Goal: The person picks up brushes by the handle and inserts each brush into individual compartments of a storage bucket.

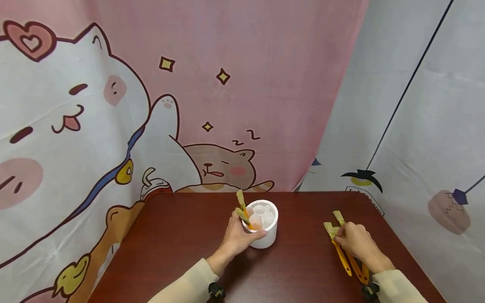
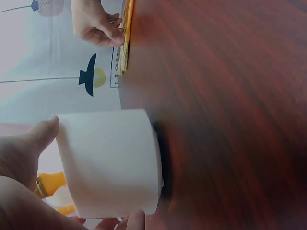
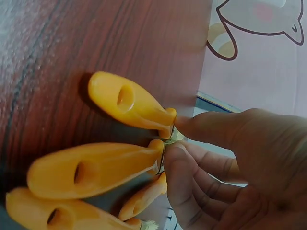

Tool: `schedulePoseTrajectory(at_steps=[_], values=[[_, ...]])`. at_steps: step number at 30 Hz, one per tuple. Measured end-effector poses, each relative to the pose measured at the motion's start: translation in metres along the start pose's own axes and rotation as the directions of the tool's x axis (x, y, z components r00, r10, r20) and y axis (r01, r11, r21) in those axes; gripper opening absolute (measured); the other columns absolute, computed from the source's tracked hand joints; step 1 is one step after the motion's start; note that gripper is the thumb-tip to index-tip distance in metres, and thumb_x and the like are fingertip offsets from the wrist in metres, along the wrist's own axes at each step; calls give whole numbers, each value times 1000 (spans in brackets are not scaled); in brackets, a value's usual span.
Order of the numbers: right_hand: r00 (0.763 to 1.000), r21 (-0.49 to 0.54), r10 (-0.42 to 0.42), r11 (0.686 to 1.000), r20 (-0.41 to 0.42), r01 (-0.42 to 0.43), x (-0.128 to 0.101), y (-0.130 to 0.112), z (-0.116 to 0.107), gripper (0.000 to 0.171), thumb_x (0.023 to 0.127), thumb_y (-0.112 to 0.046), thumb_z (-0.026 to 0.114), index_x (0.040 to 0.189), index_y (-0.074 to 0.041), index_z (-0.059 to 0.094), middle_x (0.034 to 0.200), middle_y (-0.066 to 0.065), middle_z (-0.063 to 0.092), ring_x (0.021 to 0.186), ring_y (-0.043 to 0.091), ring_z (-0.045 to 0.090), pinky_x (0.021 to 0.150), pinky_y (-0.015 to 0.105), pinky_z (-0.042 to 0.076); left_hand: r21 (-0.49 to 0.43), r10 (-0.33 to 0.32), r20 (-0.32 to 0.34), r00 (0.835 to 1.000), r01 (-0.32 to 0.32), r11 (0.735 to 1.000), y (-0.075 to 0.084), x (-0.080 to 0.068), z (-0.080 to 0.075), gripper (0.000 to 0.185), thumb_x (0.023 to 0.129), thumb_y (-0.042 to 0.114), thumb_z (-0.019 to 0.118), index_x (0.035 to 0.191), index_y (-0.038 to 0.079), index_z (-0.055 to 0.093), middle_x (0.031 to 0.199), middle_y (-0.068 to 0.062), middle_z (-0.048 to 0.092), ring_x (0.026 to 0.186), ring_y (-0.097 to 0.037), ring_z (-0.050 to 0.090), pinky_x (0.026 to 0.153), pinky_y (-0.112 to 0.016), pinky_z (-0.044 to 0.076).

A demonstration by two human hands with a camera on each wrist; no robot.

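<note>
- R hand point(image 3: 230, 163) closest to cam: I'm pinching a yellow-handled brush point(image 3: 132, 103) at its ferrule, thumb + fingertips curled on it. It's lying on the table point(image 1: 182, 235) w/ the other loose brushes point(image 1: 350, 256), handles pointing back toward me.
- L hand point(image 1: 236, 240) is wrapping the white cup point(image 1: 265, 227), thumb on one side, fingers on the other. Cup's standing upright mid-table, divided inside, two brushes point(image 1: 242, 210) already standing bristle-up in the section on my L side.
- Risk 1: pinch is sitting on the narrow metal band only, handle's long and heavy-ish. I'm guessing it could pivot or slip out on lift.
- Risk 2: loose brushes are lying touching/overlapping. Lifting one could drag a neighbour, and they're near the table's R edge, so one could roll off.
- Risk 3: cup looks light. If I'm loosening L grip while poking a handle in, it may tip toward the loaded side.
- Risk 4: the standing brushes are leaning over the rim, so an incoming handle could knock them out.
- Can't tell how deep the sections are.
</note>
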State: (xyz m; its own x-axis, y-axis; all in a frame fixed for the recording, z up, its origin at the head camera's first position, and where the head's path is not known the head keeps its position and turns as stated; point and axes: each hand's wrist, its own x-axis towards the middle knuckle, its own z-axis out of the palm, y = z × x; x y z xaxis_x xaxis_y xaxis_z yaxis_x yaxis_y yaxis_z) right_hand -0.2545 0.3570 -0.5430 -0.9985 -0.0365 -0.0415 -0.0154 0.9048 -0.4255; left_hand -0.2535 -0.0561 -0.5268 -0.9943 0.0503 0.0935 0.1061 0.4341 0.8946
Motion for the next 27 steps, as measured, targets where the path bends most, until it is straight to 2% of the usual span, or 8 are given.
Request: schedulePoseTrajectory(at_steps=[4, 9, 14, 17, 21, 27], values=[[1000, -4, -5, 1000, -15, 5, 2, -3, 2, 14, 105, -15, 86, 101, -2, 83, 91, 7, 79, 70, 17, 66, 61, 36, 54, -63, 12, 76, 997, -7, 998, -1, 3, -7, 97, 84, 32, 107, 159, 5, 52, 154, -23, 67, 144, -42, 69, 127, -69, 51], [999, -14, -20, 1000, -27, 20, 2, -5, 4, 21, 102, -19, 90, 108, 1, 85, 94, 7, 85, 76, 17, 73, 67, 42, 60, -134, 1, 193, 981, 25, 991, -3, 9, -21, 99, 88, 27, 104, 167, 5, 49, 163, -23, 66, 154, -43, 63, 135, -72, 41], [1000, -32, -12, 999, -20, 11, 2, -8, 5, 25, 101, -22, 93, 110, -1, 85, 91, 3, 84, 77, 17, 72, 80, 59, 59, -123, 0, 265, 964, 34, 992, -6, 17, -31, 103, 90, 27, 103, 174, 6, 48, 165, -21, 66, 155, -43, 61, 134, -75, 40], [1000, -43, -5, 999, -30, 4, 2, -10, 5, 24, 100, -23, 94, 109, -3, 84, 88, 0, 82, 79, 19, 71, 83, 63, 56, -100, -25, 294, 955, 56, 993, -7, 22, -33, 104, 90, 29, 103, 175, 9, 48, 166, -20, 65, 155, -43, 60, 133, -75, 41], [998, -64, -12, 998, -66, 7, 2, -12, 7, 28, 97, -25, 97, 109, -4, 84, 88, -1, 82, 80, 20, 72, 77, 57, 51, -109, -29, 320, 947, 68, 992, -9, 25, -34, 104, 90, 25, 103, 176, 10, 47, 166, -21, 65, 156, -44, 59, 133, -74, 42], [996, -13, -49, 999, -81, 48, 3, -12, 12, 25, 98, -22, 96, 106, -2, 81, 86, 2, 82, 74, 15, 71, 65, 37, 56, -121, -36, 318, 947, 78, 990, -7, 24, -32, 107, 90, 24, 102, 178, 7, 43, 170, -23, 62, 159, -46, 57, 135, -73, 40]])
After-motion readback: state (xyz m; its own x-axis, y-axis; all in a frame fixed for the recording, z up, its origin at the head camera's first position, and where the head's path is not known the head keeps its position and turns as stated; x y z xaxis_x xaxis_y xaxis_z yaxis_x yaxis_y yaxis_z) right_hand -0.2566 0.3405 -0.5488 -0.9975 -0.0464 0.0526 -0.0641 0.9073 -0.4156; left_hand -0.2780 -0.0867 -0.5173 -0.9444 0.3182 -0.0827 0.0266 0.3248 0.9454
